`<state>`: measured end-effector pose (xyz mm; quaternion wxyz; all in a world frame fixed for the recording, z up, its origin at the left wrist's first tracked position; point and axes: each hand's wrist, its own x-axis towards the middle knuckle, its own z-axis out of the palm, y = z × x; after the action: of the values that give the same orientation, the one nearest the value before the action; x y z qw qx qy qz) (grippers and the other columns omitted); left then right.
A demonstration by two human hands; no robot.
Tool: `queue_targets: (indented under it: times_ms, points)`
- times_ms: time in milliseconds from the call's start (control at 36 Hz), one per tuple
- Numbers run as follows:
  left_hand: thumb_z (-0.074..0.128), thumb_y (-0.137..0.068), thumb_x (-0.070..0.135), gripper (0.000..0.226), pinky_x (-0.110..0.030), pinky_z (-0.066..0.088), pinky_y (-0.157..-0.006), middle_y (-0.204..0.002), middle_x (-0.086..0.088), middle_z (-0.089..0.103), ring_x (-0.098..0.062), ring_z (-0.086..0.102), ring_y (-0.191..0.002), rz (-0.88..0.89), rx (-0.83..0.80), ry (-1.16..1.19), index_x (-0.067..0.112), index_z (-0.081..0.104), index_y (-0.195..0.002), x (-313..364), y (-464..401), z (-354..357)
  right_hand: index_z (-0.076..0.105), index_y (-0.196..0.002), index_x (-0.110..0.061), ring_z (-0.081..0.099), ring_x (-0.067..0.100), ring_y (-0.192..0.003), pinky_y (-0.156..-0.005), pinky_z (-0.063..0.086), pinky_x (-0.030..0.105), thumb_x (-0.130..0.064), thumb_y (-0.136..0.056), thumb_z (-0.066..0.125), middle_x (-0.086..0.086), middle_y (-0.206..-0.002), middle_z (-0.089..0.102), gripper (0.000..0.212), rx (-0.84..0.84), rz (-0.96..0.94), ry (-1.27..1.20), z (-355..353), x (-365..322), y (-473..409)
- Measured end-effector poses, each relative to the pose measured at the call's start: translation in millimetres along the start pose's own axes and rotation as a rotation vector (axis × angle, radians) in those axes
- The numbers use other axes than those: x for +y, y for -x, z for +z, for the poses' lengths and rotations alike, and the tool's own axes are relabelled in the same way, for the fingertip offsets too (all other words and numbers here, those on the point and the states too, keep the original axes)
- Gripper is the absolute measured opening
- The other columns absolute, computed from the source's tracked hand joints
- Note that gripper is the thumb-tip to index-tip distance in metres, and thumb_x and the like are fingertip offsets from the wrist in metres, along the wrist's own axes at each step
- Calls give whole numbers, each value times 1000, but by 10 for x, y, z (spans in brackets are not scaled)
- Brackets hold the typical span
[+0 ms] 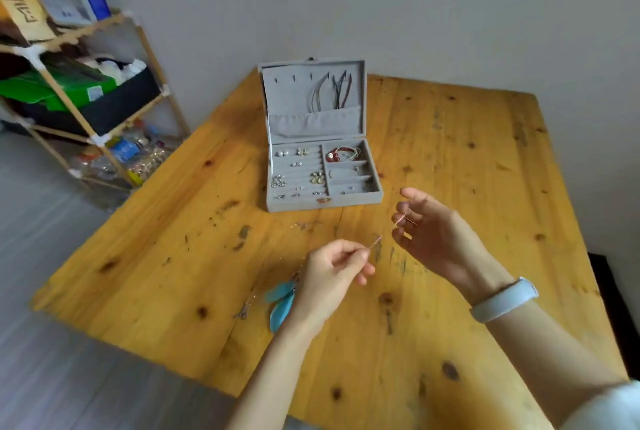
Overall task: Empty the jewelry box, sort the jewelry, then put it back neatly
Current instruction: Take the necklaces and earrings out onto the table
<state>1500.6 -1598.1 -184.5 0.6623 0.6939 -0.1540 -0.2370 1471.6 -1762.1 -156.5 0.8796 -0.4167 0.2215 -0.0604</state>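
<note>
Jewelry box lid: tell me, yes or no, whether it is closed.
No. The jewelry box stands open on the wooden table, its lid upright with cords hanging inside and earrings visible in the tray below.

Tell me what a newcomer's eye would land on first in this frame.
Probably the open grey jewelry box at the middle of the wooden table, cords hanging in its lid, earrings and a red bracelet in its compartments. Nearer the camera, the left hand and right hand pinch a thin chain between them, above turquoise feather earrings.
</note>
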Motion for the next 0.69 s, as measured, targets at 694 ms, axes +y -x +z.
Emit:
queue_targets:
  times_ms: [694]
  points:
    - [51,-92,8,9,-32,56,-59,-61,-2,59,-6,48,-43,-73,55,-211,12,56,-86,-360,318,-70,57,-96,-11,45,10,-53,-47,32,19,-4,-84,41,0,-63,51,21,29,255,-150,-328,171,-96]
